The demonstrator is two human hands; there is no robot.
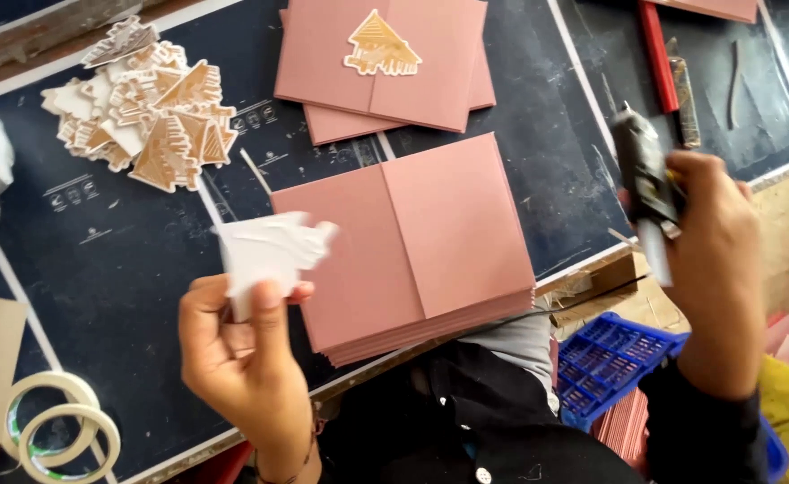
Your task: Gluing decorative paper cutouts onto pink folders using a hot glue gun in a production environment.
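My left hand [238,345] holds a white cut-out paper shape [273,251], its blank back toward me, just left of a stack of pink folded cards [421,246] on the dark table. My right hand [713,260] grips a black glue gun [643,175], nozzle pointing up and away, out past the right of the stack. A second pile of pink cards [385,63] lies farther back, with a gold-and-white cut-out [382,45] stuck on the top one.
A heap of gold-and-white cut-outs [148,112] lies at the back left. Two rolls of tape [58,430] sit at the front left. A blue plastic crate [614,358] stands below the table edge at right. A red strip [656,54] lies at the back right.
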